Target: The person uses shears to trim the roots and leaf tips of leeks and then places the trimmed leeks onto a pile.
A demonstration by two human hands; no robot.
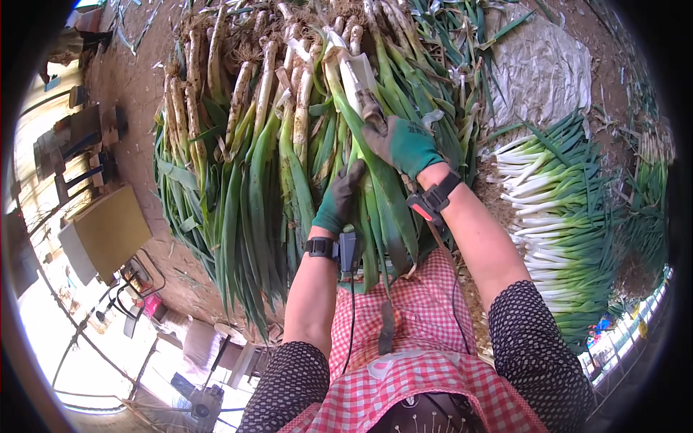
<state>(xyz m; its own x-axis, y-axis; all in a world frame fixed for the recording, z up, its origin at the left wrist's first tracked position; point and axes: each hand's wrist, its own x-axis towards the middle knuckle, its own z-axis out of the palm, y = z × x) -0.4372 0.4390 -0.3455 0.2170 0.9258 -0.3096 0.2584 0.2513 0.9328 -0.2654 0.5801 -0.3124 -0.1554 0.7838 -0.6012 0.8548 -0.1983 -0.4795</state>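
Note:
Both my hands wear dark-palmed green work gloves. A large green onion (345,97) lies lengthwise before me, its white stem pointing away and its long leaves hanging toward my lap. My right hand (401,143) is closed at the stem, with a loose pale strip of skin beside it. Lower down, my left hand (341,196) has its fingers curled round the leaves. Beneath and around them spreads a big heap of unpeeled green onions (249,180), with brown, soil-stained stems and rooty ends at the far side.
To the right, a neat row of clean white-stemmed green onions (548,231) lies on the ground. Beyond it is a crumpled whitish sheet (538,68). At left stand a tan box-like panel (108,231) and a metal-framed chair (133,296). A checked apron (404,317) covers my lap.

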